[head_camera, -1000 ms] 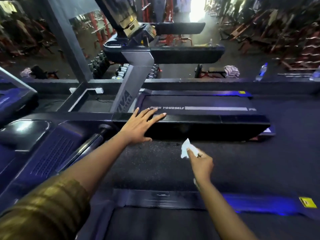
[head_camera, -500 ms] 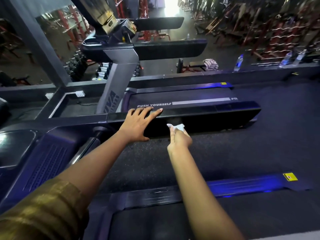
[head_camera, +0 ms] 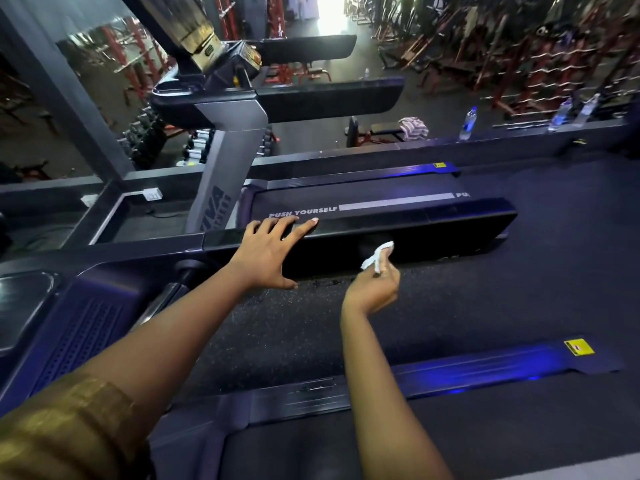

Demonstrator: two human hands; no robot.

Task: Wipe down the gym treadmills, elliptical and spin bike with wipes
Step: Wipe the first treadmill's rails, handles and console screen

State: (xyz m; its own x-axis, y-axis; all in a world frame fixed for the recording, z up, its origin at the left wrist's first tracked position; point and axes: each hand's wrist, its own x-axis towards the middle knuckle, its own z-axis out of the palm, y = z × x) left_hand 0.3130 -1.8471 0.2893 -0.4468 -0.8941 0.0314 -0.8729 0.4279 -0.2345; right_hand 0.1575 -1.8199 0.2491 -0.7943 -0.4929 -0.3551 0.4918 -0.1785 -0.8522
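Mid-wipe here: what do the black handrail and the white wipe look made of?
The handrail: likely hard moulded plastic, glossy black; its top reflects light and shows panel seams, though coated metal is possible. The wipe: thin white paper or nonwoven sheet, matte; it crumples limply, pinched in the right hand.

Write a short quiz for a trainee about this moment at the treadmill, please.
1. True or false: the left hand holds the white wipe.
2. What is printed on the far treadmill belt? A) PUSH YOURSELF B) RUN FASTER C) KEEP GOING
3. Fill in: the right hand holds the wipe at the black ____.
Key: 1 false; 2 A; 3 handrail.
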